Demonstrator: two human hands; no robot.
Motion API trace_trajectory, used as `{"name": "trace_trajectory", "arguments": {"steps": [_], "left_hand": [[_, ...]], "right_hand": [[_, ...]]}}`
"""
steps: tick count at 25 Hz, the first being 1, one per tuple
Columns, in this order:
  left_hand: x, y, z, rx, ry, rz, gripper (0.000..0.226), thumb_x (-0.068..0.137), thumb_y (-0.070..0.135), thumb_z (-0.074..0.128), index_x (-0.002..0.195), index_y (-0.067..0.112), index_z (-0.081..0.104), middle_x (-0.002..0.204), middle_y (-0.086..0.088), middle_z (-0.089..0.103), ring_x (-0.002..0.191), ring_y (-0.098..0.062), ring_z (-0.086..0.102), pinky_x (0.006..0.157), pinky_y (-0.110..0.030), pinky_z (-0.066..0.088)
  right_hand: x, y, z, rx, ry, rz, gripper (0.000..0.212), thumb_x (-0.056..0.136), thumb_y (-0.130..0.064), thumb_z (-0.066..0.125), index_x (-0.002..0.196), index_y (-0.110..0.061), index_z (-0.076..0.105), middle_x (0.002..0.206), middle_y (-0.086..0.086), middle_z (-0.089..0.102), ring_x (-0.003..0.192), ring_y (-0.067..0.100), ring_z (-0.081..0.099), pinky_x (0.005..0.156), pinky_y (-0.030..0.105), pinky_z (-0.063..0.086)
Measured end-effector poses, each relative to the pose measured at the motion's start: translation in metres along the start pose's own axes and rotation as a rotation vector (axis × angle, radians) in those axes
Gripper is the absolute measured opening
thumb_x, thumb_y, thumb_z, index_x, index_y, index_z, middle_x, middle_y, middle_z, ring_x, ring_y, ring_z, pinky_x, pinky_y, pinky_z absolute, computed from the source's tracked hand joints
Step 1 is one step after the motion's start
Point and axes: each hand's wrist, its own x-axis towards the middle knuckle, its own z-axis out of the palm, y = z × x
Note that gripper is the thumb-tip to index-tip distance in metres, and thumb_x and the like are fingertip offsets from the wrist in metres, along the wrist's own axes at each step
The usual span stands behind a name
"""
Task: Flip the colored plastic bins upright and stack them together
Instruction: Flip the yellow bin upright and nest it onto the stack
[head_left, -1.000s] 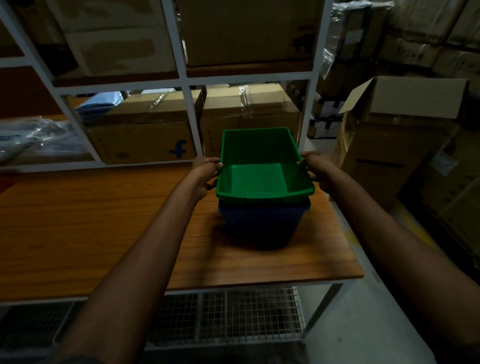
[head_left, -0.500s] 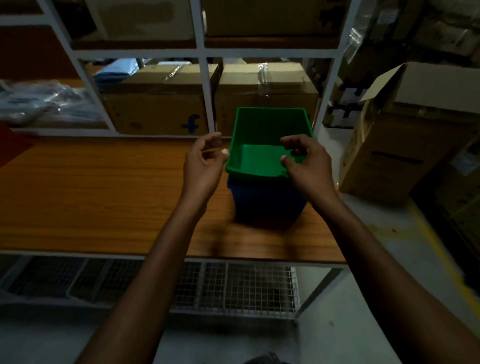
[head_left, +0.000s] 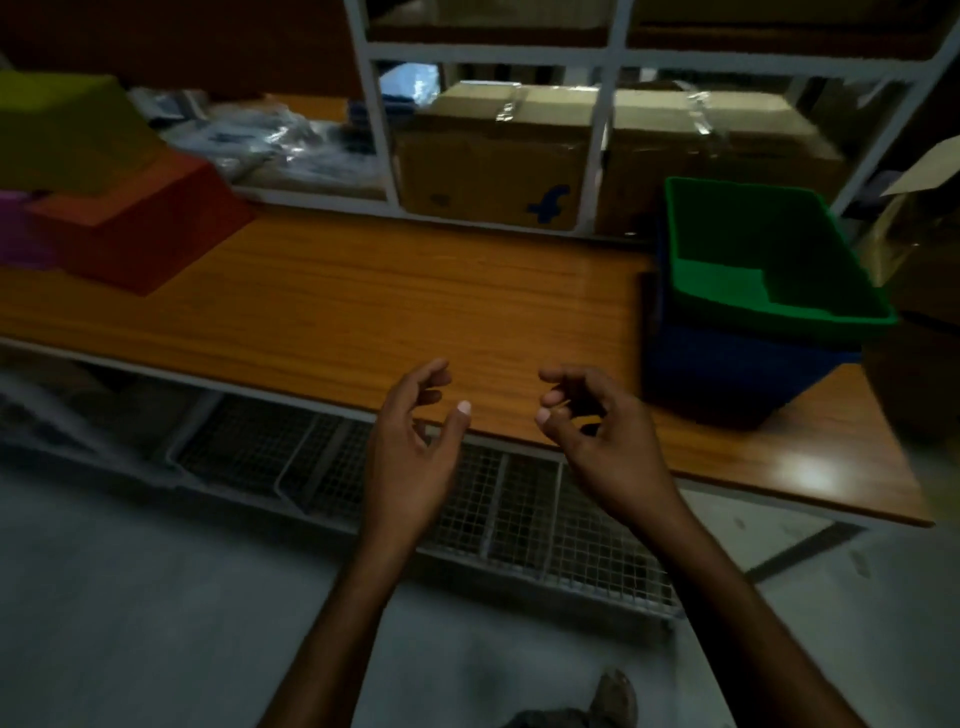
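Observation:
A green bin (head_left: 810, 270) stands upright, nested inside a blue bin (head_left: 727, 369), at the right end of the wooden table (head_left: 395, 306). At the far left, a red bin (head_left: 150, 223) lies upside down, with a yellow-green bin (head_left: 62, 130) upside down behind it and a purple one (head_left: 18, 228) at the frame edge. My left hand (head_left: 415, 447) and my right hand (head_left: 597, 436) hover over the table's front edge, both empty with fingers loosely curled and apart, well clear of every bin.
White metal shelving (head_left: 597, 140) behind the table holds cardboard boxes (head_left: 493, 171) and plastic-wrapped bundles (head_left: 275, 140). A wire mesh shelf (head_left: 467, 504) runs under the table. An open carton (head_left: 930, 171) stands at the right edge. A foot (head_left: 613, 699) shows on the grey floor.
Both hands let go of the green bin and drew back toward me over the table's front edge. The view swung left, bringing the upside-down red, yellow-green and purple bins into sight.

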Motion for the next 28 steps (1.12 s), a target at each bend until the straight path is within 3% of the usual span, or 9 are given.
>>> {"name": "trace_trajectory", "arguments": {"steps": [2, 5, 8, 15, 21, 28], "left_hand": [[-0.003, -0.025, -0.054, -0.006, 0.044, -0.026, 0.044, 0.093, 0.021, 0.069, 0.134, 0.034, 0.057, 0.126, 0.014, 0.063, 0.116, -0.001, 0.057, 0.083, -0.009, 0.047], [-0.006, -0.057, -0.121, 0.009, 0.107, -0.064, 0.043, 0.093, 0.021, 0.07, 0.134, 0.031, 0.059, 0.127, 0.013, 0.064, 0.119, -0.003, 0.058, 0.1, -0.026, 0.049], [-0.006, -0.077, -0.178, -0.008, 0.162, -0.09, 0.044, 0.094, 0.021, 0.07, 0.136, 0.027, 0.059, 0.129, 0.012, 0.063, 0.121, -0.001, 0.057, 0.104, -0.03, 0.049], [0.046, -0.118, -0.254, -0.008, 0.214, -0.131, 0.045, 0.094, 0.026, 0.069, 0.137, 0.031, 0.056, 0.132, 0.014, 0.059, 0.121, 0.004, 0.055, 0.091, -0.007, 0.047], [0.141, -0.156, -0.319, 0.027, 0.271, -0.13, 0.046, 0.093, 0.03, 0.07, 0.136, 0.035, 0.055, 0.131, 0.018, 0.059, 0.123, -0.003, 0.055, 0.102, -0.035, 0.05], [0.256, -0.178, -0.396, 0.021, 0.359, -0.127, 0.04, 0.093, 0.029, 0.07, 0.131, 0.034, 0.057, 0.127, 0.015, 0.061, 0.117, -0.003, 0.057, 0.09, -0.03, 0.05]], "right_hand": [[-0.011, -0.013, 0.051, 0.043, -0.042, 0.016, 0.029, 0.093, -0.009, 0.07, 0.116, -0.027, 0.067, 0.098, -0.008, 0.068, 0.088, 0.006, 0.065, 0.067, 0.012, 0.051], [-0.023, -0.029, 0.115, 0.095, -0.113, 0.046, 0.03, 0.093, -0.01, 0.069, 0.117, -0.028, 0.067, 0.101, -0.008, 0.068, 0.09, 0.004, 0.065, 0.071, 0.011, 0.054], [-0.025, -0.048, 0.172, 0.106, -0.181, 0.03, 0.03, 0.093, -0.014, 0.07, 0.119, -0.029, 0.066, 0.104, -0.009, 0.067, 0.093, 0.0, 0.064, 0.074, 0.009, 0.052], [0.021, -0.077, 0.277, 0.064, -0.257, -0.052, 0.028, 0.094, -0.019, 0.069, 0.118, -0.032, 0.065, 0.103, -0.013, 0.067, 0.094, 0.001, 0.065, 0.075, 0.019, 0.057], [0.112, -0.098, 0.37, 0.088, -0.27, -0.101, 0.027, 0.093, -0.021, 0.071, 0.117, -0.033, 0.066, 0.102, -0.012, 0.068, 0.093, 0.002, 0.065, 0.074, 0.03, 0.055], [0.221, -0.152, 0.48, 0.063, -0.329, -0.195, 0.025, 0.093, -0.026, 0.07, 0.117, -0.032, 0.065, 0.103, -0.015, 0.068, 0.095, -0.001, 0.065, 0.069, 0.017, 0.046]]}}
